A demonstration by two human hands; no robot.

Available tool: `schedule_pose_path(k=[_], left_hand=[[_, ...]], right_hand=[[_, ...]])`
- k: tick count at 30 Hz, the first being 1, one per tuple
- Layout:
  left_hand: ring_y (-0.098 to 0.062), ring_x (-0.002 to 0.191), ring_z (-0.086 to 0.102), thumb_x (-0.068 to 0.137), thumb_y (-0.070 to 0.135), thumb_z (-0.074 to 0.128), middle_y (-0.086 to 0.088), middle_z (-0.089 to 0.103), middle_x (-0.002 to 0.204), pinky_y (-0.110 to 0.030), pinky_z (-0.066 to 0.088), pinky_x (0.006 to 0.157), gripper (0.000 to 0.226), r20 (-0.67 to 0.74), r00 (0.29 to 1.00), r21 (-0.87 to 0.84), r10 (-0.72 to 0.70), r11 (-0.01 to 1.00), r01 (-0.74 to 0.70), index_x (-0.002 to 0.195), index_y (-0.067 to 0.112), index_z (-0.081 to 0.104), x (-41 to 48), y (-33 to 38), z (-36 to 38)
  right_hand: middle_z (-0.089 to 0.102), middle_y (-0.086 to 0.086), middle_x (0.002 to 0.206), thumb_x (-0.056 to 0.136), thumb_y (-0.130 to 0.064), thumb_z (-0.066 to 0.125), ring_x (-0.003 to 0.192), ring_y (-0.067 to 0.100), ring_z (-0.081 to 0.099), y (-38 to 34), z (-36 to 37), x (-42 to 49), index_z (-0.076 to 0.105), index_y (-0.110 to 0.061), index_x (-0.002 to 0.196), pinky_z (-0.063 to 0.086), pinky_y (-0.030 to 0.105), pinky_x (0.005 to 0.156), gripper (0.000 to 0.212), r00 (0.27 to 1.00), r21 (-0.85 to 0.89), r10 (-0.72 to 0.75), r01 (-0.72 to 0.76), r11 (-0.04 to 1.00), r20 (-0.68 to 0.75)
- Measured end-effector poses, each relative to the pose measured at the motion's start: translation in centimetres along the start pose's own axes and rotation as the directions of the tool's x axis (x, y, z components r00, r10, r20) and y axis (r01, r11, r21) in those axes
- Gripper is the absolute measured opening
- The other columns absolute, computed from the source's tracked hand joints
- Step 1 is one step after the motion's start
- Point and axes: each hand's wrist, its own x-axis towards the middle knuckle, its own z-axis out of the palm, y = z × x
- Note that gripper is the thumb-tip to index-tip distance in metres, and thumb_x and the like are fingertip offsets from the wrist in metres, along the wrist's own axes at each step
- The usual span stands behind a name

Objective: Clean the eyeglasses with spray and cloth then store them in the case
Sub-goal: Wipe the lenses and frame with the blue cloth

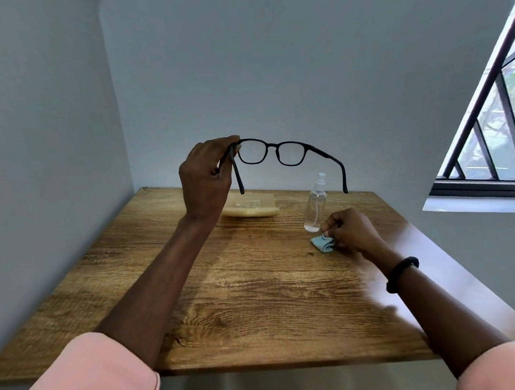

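Note:
My left hand (206, 173) holds black-framed eyeglasses (274, 151) up in the air above the table, pinching the frame's left corner; both temples are unfolded and hang down. My right hand (350, 230) rests low on the table, fingers closed on a small crumpled light-blue cloth (322, 243). A clear spray bottle (315, 204) with a white nozzle stands upright just behind that hand. A pale yellow case (252, 208) lies flat at the back of the table, partly hidden by my left wrist.
The wooden table (241, 301) stands in a corner between grey walls. A barred window (493, 120) is at the right. A black band circles my right wrist (401, 275).

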Motion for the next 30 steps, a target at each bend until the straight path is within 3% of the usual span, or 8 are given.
schedule_pose_path(k=[3, 7, 11, 14, 18, 23, 26, 30], left_hand=[[-0.016, 0.095, 0.073, 0.093, 0.005, 0.075, -0.002, 0.078, 0.102, -0.03, 0.058, 0.083, 0.018, 0.007, 1.0, -0.003, 0.004, 1.0, -0.004, 0.11, 0.006, 0.077, 0.0, 0.1, 0.1], [-0.015, 0.095, 0.073, 0.093, 0.006, 0.075, -0.002, 0.078, 0.102, -0.03, 0.059, 0.083, 0.017, 0.01, 1.0, 0.005, 0.009, 1.0, -0.009, 0.11, 0.006, 0.077, 0.0, 0.1, 0.3], [-0.015, 0.095, 0.073, 0.092, 0.005, 0.075, -0.002, 0.078, 0.101, -0.029, 0.058, 0.084, 0.018, 0.012, 1.0, -0.007, 0.013, 1.0, -0.013, 0.11, 0.005, 0.077, 0.0, 0.4, 0.4], [-0.017, 0.095, 0.073, 0.092, 0.005, 0.075, -0.003, 0.078, 0.102, -0.03, 0.059, 0.084, 0.018, 0.015, 1.0, -0.014, 0.015, 1.0, -0.015, 0.11, 0.005, 0.077, 0.1, 0.4, 0.4], [-0.017, 0.094, 0.073, 0.092, 0.004, 0.074, -0.003, 0.078, 0.101, -0.032, 0.059, 0.083, 0.018, 0.013, 1.0, -0.012, 0.02, 1.0, -0.02, 0.11, 0.005, 0.077, -0.1, 0.4, 0.5], [-0.015, 0.094, 0.073, 0.092, 0.004, 0.075, -0.002, 0.078, 0.102, -0.03, 0.059, 0.083, 0.018, 0.007, 1.0, -0.007, 0.018, 1.0, -0.018, 0.11, 0.005, 0.077, -0.1, 0.4, 0.5], [-0.015, 0.094, 0.073, 0.093, 0.005, 0.074, -0.001, 0.078, 0.101, -0.03, 0.058, 0.083, 0.017, 0.006, 1.0, 0.0, 0.012, 1.0, -0.012, 0.11, 0.006, 0.077, -0.2, 0.4, 0.5], [-0.015, 0.093, 0.073, 0.092, 0.005, 0.075, -0.001, 0.078, 0.101, -0.031, 0.058, 0.082, 0.017, 0.006, 1.0, 0.001, 0.01, 1.0, -0.01, 0.11, 0.006, 0.078, 0.0, 0.2, 0.4]], right_hand=[[0.07, -0.011, 0.077, 0.085, -0.004, 0.072, 0.078, 0.01, 0.066, 0.6, 0.1, -0.2, 0.071, -0.028, 0.071, 0.05, 0.027, 0.064, 0.028, 0.999, -0.132, -0.053, 0.054, 0.99, 0.007], [0.067, -0.014, 0.076, 0.087, -0.002, 0.064, 0.073, 0.008, 0.062, 0.8, 0.3, -0.5, 0.068, -0.03, 0.073, 0.048, 0.027, 0.06, 0.031, 0.994, -0.189, -0.107, 0.105, 0.976, 0.0], [0.069, -0.006, 0.1, 0.091, -0.008, 0.062, 0.086, 0.015, 0.062, 0.6, 0.0, -0.8, 0.075, -0.026, 0.091, 0.046, 0.029, 0.066, 0.023, 0.983, -0.234, -0.152, 0.126, 0.964, -0.1], [0.069, -0.004, 0.095, 0.094, -0.021, 0.06, 0.079, 0.015, 0.062, 0.0, -0.2, -1.4, 0.074, -0.019, 0.087, 0.042, 0.027, 0.058, 0.016, 0.973, -0.273, -0.198, 0.159, 0.949, -0.118], [0.063, -0.009, 0.083, 0.084, -0.046, 0.073, 0.073, 0.01, 0.058, -0.6, 0.1, -2.3, 0.064, -0.024, 0.073, 0.039, 0.026, 0.054, 0.026, 0.983, -0.382, -0.182, 0.174, 0.908, 0.015], [0.066, -0.003, 0.098, 0.092, -0.023, 0.062, 0.08, 0.014, 0.059, -0.6, 1.3, -3.0, 0.072, -0.022, 0.095, 0.045, 0.026, 0.059, 0.01, 0.972, -0.451, -0.236, 0.218, 0.865, 0.016], [0.072, -0.004, 0.097, 0.094, -0.029, 0.064, 0.081, 0.016, 0.063, -0.3, 0.9, -2.9, 0.077, -0.022, 0.102, 0.053, 0.032, 0.065, 0.016, 0.973, -0.375, -0.228, 0.203, 0.905, -0.023], [0.075, -0.011, 0.088, 0.095, -0.024, 0.069, 0.076, 0.001, 0.065, -0.8, -0.5, -3.3, 0.08, -0.024, 0.105, 0.044, 0.023, 0.062, 0.015, 0.975, 0.017, -0.191, 0.194, 0.981, -0.11]])
